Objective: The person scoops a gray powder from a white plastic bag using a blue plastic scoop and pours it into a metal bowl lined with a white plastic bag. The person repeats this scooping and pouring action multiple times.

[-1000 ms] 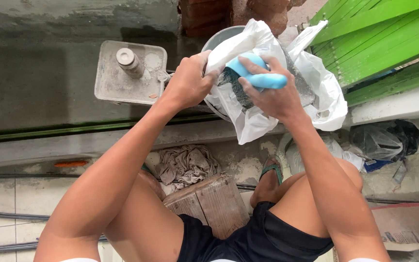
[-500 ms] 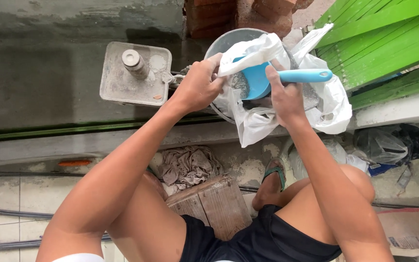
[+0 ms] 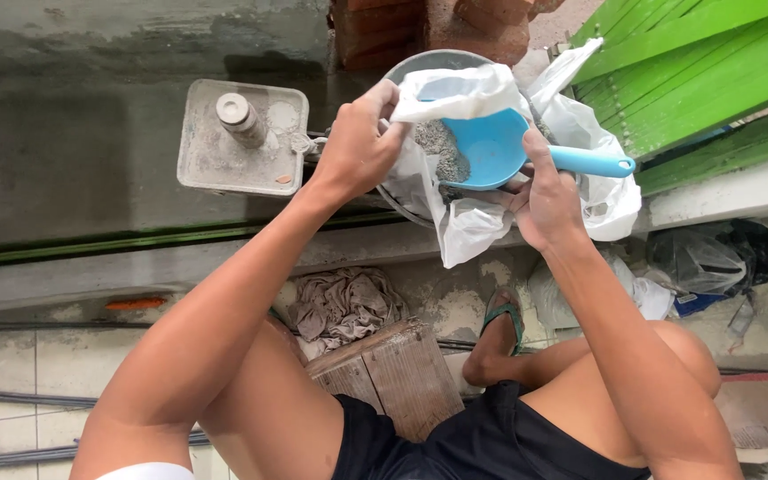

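Scoop (image 3: 486, 147), blue plastic w/ grey powder heaped in the bowl, sits level inside the mouth of a white plastic bag (image 3: 482, 222) so nothing spills. Right hand (image 3: 544, 200) is curled round the scoop's handle near the bowl. Left hand (image 3: 362, 147) pinches the bag's top edge, pulling it up & back to hold the mouth open. Bag rests over a grey metal basin (image 3: 428, 67) on the concrete floor; a dusty square tray (image 3: 224, 160) w/ a small jar (image 3: 240, 117) sits just beside, left of the basin.
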